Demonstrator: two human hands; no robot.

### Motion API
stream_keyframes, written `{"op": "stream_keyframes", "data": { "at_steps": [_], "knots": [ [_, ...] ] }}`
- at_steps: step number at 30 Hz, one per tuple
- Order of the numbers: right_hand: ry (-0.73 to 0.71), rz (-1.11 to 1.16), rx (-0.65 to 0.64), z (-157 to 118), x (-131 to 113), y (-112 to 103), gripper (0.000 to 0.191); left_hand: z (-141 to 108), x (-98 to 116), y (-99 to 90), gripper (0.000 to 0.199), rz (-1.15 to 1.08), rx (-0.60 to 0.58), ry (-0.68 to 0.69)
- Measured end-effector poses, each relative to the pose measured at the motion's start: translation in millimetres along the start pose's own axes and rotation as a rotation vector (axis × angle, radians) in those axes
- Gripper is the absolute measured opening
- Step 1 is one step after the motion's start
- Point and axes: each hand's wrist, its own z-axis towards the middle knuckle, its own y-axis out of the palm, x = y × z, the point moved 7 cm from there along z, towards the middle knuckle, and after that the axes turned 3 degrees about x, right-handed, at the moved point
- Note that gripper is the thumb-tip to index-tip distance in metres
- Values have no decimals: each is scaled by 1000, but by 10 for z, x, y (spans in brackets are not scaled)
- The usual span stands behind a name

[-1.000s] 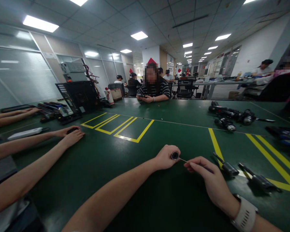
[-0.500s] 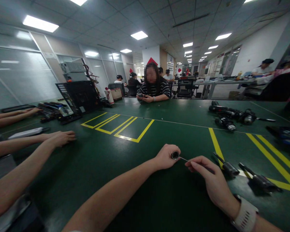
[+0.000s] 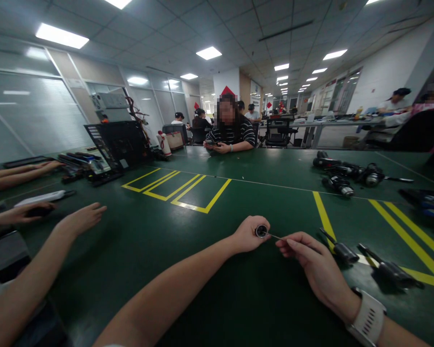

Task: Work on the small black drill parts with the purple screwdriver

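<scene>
My left hand [image 3: 249,234] is closed around a dark cylindrical part [image 3: 261,231] whose round, metal-rimmed open end faces me. A thin metal rod [image 3: 275,236] runs from that opening to my right hand [image 3: 305,253], which pinches it between thumb and fingers. The rod's tip is at or inside the opening; I cannot tell how deep. Whatever handle it has is hidden by my palm. Right of my right hand lie two dark cylindrical parts with narrow shafts, one nearer [image 3: 342,250] and one farther right [image 3: 392,272].
More black tool parts [image 3: 347,171] lie at the back right of the green table [image 3: 159,270]. Yellow tape [image 3: 219,195] marks its top. A black frame [image 3: 117,144] stands back left. A co-worker's arm [image 3: 72,226] reaches in from the left; another person [image 3: 231,130] sits opposite.
The rod and the cylinder's open end have shifted slightly in my hands. At left, a co-worker's hands have separated, one drawing back onto a dark object.
</scene>
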Motion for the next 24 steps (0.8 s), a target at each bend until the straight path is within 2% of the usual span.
{"op": "stream_keyframes", "data": {
  "at_steps": [9,18,24],
  "knots": [
    [-75,-233,9,-19,19,-19,18,-23,28,-2,9,147,-8,27],
    [2,-35,-5,1,-1,23,16,-20,19,-6,9,107,22,69],
    [-1,-59,-6,-7,32,-1,17,-20,22,6,9,89,-9,55]
  ]
}}
